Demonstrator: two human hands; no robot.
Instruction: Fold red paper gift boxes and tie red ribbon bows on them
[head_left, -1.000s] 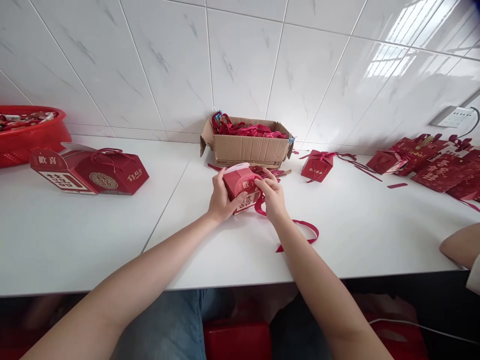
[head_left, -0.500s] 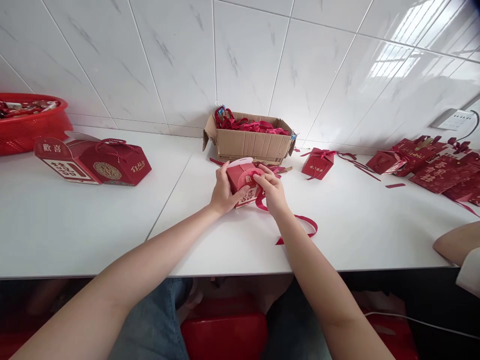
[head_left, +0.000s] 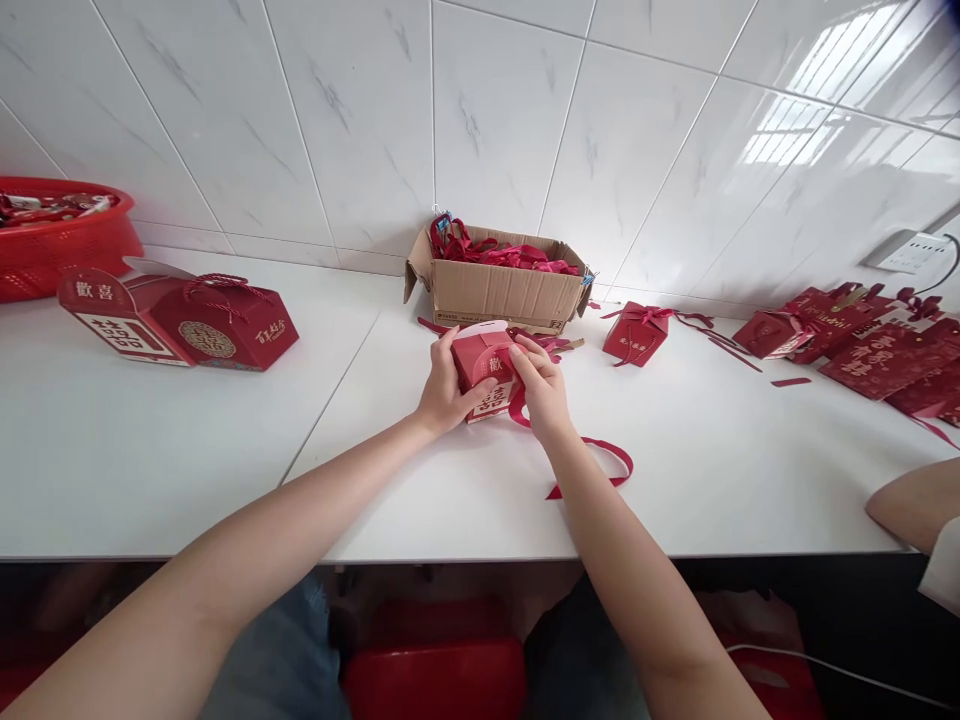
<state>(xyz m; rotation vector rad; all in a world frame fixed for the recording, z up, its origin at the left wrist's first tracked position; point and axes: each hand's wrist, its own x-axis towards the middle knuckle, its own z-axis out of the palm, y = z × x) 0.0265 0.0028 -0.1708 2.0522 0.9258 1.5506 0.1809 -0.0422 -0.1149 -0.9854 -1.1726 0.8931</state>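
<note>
A small red gift box (head_left: 480, 349) with pale lettering stands on the white table between my hands. My left hand (head_left: 445, 388) is wrapped round its left side, the thumb across the front. At its right side, my right hand (head_left: 541, 388) has its fingers closed at the box's edge, on the red ribbon (head_left: 519, 405). The ribbon hangs down beside the box, and its loose tail curls on the table under my right forearm. What the right fingertips pinch is partly hidden.
Behind stands a cardboard box (head_left: 504, 290) of red ribbons. Left are a larger red box (head_left: 232, 325) and a red basket (head_left: 67, 245). Right are a tied red box (head_left: 637, 333), ribbon scraps, red bags (head_left: 874, 350) and another person's arm (head_left: 915, 500).
The view has shifted slightly. My right fingers have moved a little at the box's right edge, while my left hand keeps its hold on the box.
</note>
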